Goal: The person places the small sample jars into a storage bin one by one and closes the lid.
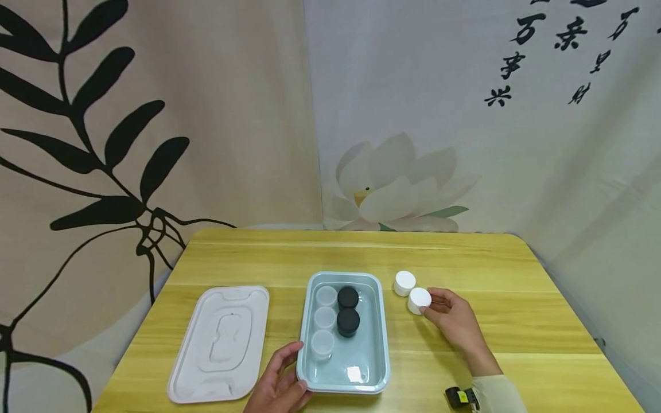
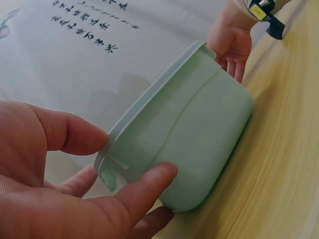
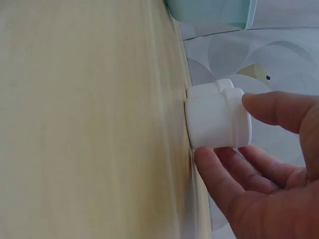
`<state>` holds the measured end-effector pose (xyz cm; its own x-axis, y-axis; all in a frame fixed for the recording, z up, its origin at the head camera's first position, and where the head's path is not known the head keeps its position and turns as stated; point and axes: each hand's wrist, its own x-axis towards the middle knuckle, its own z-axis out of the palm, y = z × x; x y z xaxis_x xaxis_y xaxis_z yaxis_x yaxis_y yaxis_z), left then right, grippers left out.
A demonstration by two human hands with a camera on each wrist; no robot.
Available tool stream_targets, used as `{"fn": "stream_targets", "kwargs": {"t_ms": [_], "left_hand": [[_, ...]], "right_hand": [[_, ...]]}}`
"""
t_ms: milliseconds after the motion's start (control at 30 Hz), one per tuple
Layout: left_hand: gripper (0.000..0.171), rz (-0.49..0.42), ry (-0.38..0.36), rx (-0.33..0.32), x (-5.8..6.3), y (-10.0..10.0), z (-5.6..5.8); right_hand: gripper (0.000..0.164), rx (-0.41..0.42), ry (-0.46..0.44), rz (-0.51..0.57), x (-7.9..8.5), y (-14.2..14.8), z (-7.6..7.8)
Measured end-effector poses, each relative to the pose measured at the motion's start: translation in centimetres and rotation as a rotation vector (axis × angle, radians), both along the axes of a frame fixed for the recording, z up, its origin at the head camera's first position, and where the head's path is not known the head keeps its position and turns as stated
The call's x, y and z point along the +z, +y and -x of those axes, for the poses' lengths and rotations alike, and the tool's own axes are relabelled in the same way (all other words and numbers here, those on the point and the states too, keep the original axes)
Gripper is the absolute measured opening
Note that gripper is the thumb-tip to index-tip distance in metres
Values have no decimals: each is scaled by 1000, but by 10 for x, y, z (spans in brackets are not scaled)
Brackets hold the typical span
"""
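Observation:
My left hand (image 1: 281,381) grips the front left corner of a pale blue plastic box (image 1: 386,344), fingers at its rim and side wall. Inside the box, three translucent whitish jars (image 1: 322,344) form a column along the left, with two black-lidded jars (image 1: 348,323) beside them. To the right of the box, my right hand (image 1: 457,324) pinches a small white jar (image 1: 419,300) between thumb and fingers. In the right wrist view this white jar (image 3: 212,119) stands at the tabletop and partly hides another behind it. That second white jar (image 1: 404,283) sits just beyond, up and left.
A white lid (image 1: 219,344) with a moulded centre lies flat on the wooden table (image 1: 465,258), left of the box. Behind the table's far edge hangs a printed curtain (image 1: 248,115). A black device (image 1: 461,397) is worn at the right wrist.

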<state>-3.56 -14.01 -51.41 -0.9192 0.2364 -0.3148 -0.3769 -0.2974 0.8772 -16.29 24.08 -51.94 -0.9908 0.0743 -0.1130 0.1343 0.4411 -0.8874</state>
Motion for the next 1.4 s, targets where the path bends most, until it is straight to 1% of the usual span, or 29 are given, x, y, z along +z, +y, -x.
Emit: {"fn": "stream_targets", "kwargs": {"t_ms": [167, 367, 567, 700, 933, 1133, 1233, 1400], "left_hand": [[78, 0, 3, 3, -1, 0, 0], [76, -11, 9, -4, -2, 0, 0], [77, -11, 4, -8, -2, -1, 1], [76, -3, -4, -10, -1, -2, 2], [74, -3, 57, -25, -4, -2, 2], [75, -17, 45, -18, -4, -2, 2], [75, -19, 43, -16, -3, -2, 2], [75, -19, 44, -14, -2, -1, 2]], "right_hand": [[56, 7, 3, -2, 0, -3, 4], [52, 12, -2, -25, 0, -3, 7], [54, 8, -2, -26, 6, 1, 3], [56, 8, 1, -28, 15, 4, 0], [57, 28, 41, -8, 37, 5, -4], [57, 61, 102, -15, 55, -2, -6], [56, 97, 141, -15, 63, -8, -9], [54, 132, 163, 24, 76, -21, -13]]}}
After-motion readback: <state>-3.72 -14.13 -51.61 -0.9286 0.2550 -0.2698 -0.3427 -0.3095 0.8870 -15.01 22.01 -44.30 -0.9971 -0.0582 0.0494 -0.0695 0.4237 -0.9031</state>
